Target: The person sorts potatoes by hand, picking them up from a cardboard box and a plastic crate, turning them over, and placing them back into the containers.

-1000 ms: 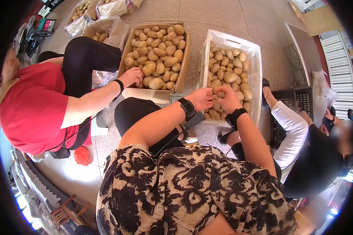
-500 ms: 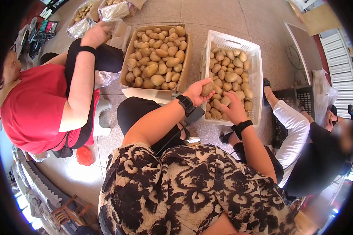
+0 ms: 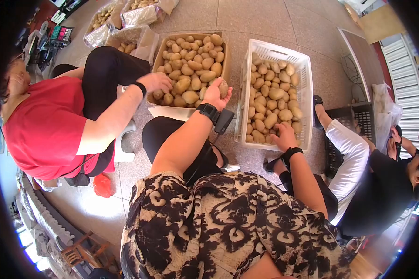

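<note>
My left hand (image 3: 214, 96) is closed around a potato (image 3: 224, 88), palm up, near the right edge of a cardboard box (image 3: 226, 60) full of potatoes. My right hand (image 3: 285, 138) reaches down into a white plastic crate (image 3: 305, 104) of potatoes standing to the right. Its fingers curl round a potato (image 3: 275, 132) at the crate's near end, mostly hidden by the fingers. Other potatoes (image 3: 275, 93) fill the crate around and beyond that hand.
On the left, a co-worker's hand (image 3: 156, 83) hovers at the cardboard box's left edge. Smaller potato boxes with plastic liners (image 3: 142, 15) stand behind. A person in white trousers (image 3: 347, 149) sits at the right beside a black crate (image 3: 333, 156). A red bag (image 3: 102, 185) lies on the floor.
My left hand has moved left with its potato, from the white crate to the cardboard box. My right hand has moved lower among the crate's potatoes. The co-worker's hand has come to the cardboard box.
</note>
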Tool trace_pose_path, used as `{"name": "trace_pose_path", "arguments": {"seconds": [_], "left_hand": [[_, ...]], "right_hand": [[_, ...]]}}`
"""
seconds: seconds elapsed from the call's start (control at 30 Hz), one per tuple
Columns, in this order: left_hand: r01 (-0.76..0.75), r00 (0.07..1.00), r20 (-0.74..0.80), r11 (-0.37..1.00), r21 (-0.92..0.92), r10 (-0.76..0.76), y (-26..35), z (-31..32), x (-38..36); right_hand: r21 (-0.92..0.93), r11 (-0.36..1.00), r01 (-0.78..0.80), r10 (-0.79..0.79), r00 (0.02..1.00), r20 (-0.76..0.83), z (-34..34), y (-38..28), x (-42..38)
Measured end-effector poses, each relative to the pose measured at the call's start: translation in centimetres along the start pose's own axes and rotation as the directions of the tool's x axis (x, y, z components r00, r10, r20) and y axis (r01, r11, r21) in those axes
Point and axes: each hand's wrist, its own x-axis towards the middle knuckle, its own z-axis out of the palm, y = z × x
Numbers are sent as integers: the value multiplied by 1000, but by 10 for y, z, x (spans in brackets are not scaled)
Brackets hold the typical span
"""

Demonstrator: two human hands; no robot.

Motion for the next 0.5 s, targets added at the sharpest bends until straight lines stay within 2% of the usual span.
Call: {"name": "trace_pose_path", "arguments": {"seconds": [0.03, 0.1, 0.23, 0.3, 0.37, 0.4, 0.5], "left_hand": [[-19, 1000, -6, 1000, -23, 19, 3, -1, 2], [-15, 999, -33, 999, -44, 14, 10, -4, 5], [-39, 996, -81, 997, -69, 34, 14, -10, 15], [-48, 996, -81, 997, -66, 42, 13, -15, 19], [-60, 996, -77, 996, -64, 55, 14, -15, 19], [-62, 990, -134, 994, -91, 50, 15, -14, 20], [-101, 974, -215, 986, -132, 70, 19, -12, 16]], "right_hand": [[1, 1000, 1, -1, 1000, -1, 1, 1, -1], [-64, 990, 124, -134, 971, -196, 6, 3, -3], [-29, 996, 88, -92, 979, -183, 6, 7, -1], [9, 999, -39, 39, 999, -11, 1, 7, 1], [1, 1000, -31, 31, 998, -63, 1, 7, -2], [-7, 1000, -22, 21, 993, -116, 1, 8, -3], [-3, 999, -54, 53, 995, -89, 4, 16, 0]]}}
